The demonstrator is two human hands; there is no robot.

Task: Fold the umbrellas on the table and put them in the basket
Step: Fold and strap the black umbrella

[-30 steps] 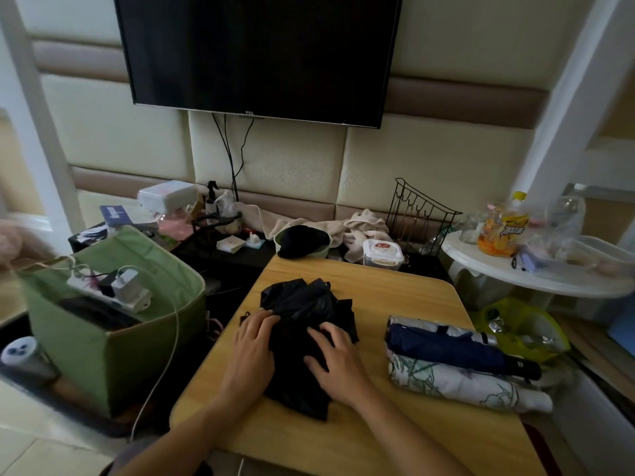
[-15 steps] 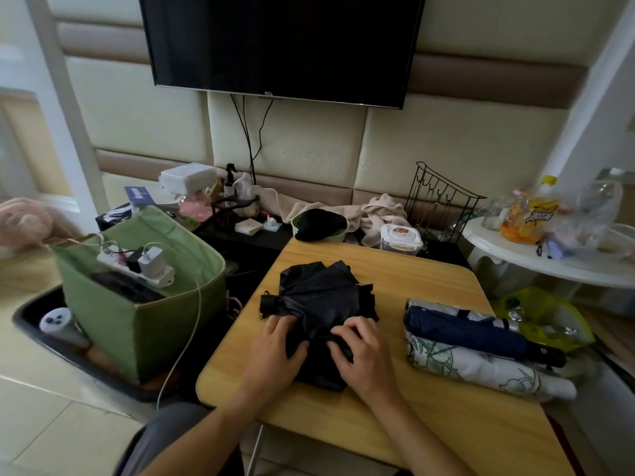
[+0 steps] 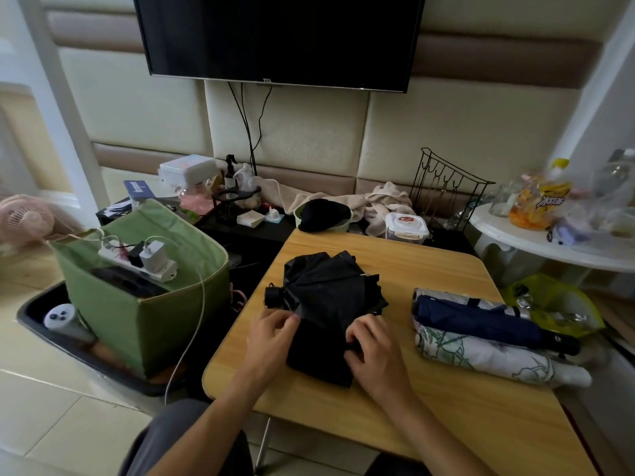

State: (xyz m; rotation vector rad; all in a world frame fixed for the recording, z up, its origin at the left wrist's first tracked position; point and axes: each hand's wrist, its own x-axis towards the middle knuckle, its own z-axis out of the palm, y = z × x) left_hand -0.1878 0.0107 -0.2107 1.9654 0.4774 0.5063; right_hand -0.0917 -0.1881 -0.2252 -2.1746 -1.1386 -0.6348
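Note:
A black umbrella [image 3: 326, 304] lies loosely bunched in the middle of the wooden table [image 3: 429, 400], its canopy spread toward the far side. My left hand [image 3: 271, 334] pinches the fabric at its left edge, and my right hand [image 3: 374, 352] grips the fabric at its right edge with curled fingers. To the right lie a folded navy umbrella [image 3: 488, 321] and a folded white umbrella with a green leaf print [image 3: 488, 355], side by side. The green fabric basket [image 3: 137, 324] stands on the floor left of the table, with a power strip and chargers [image 3: 141, 259] lying across its top.
A black tray [image 3: 51, 331] under the basket holds a white device [image 3: 63, 317]. A wipes tub [image 3: 407, 226] and a black wire rack [image 3: 446, 190] sit beyond the table. A white round side table [image 3: 549, 245] with bottles stands at the right, a yellow bag [image 3: 556, 300] below it.
My hands have slid apart to the sides of the black umbrella, pinching its fabric, and the canopy has fanned out more. The view has shifted, so everything sits further right.

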